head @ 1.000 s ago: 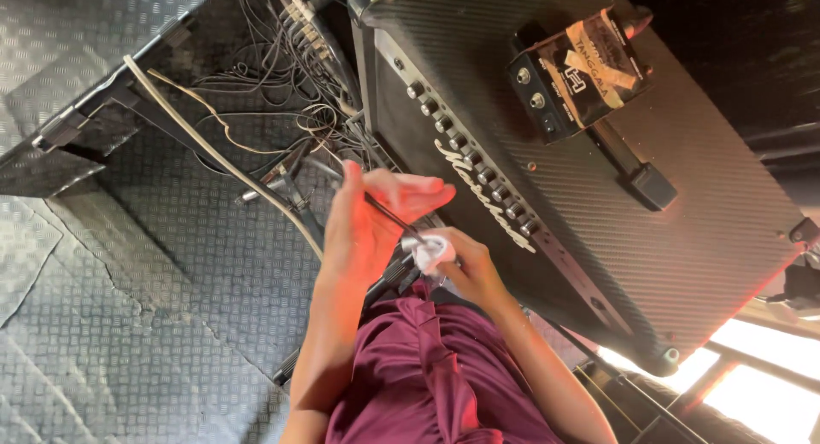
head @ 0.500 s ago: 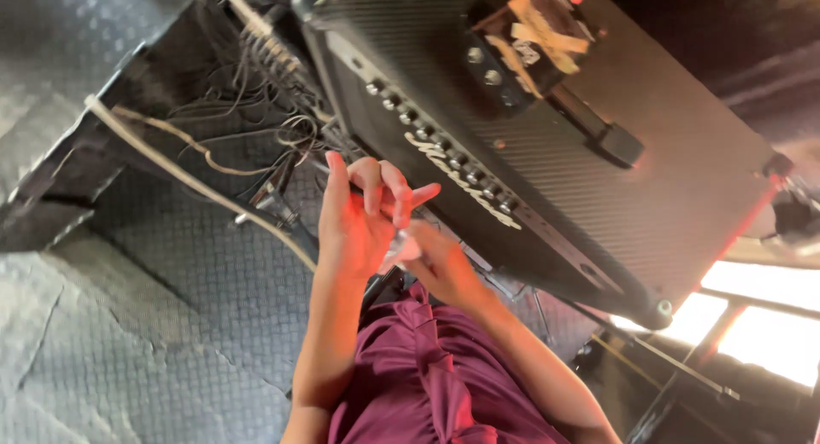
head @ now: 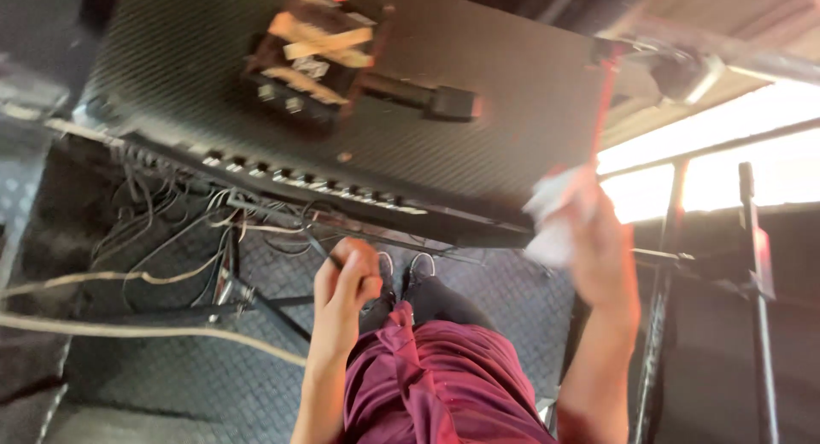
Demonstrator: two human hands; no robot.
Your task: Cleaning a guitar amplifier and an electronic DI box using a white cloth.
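- The right hand (head: 598, 239) is raised beside the right end of the amp (head: 359, 94); its fingers are closed around a crumpled white cloth (head: 553, 218).
- The cloth is a bunched wad with no clear long axis. It sits at the left side of the hand, near the amp's lower right corner; whether it touches the amp cannot be told, as the area is blurred.
- The left hand (head: 346, 282) is held low in front of the amp's knob row (head: 316, 184). Its fingers are curled into a loose fist; a thin dark cable (head: 318, 239) runs to it, and whether they grip it cannot be told.
- The amp is a black box with textured covering; its long axis runs left to right across the view, the knob row along its lower edge.
- On top of the amp: a small dark box (head: 316, 55) crossed by tan tape strips, with a pale label, and a black handle (head: 427, 98) to its right.
- Loose cables (head: 179, 230) lie on the floor (head: 171, 376) left of the hands.
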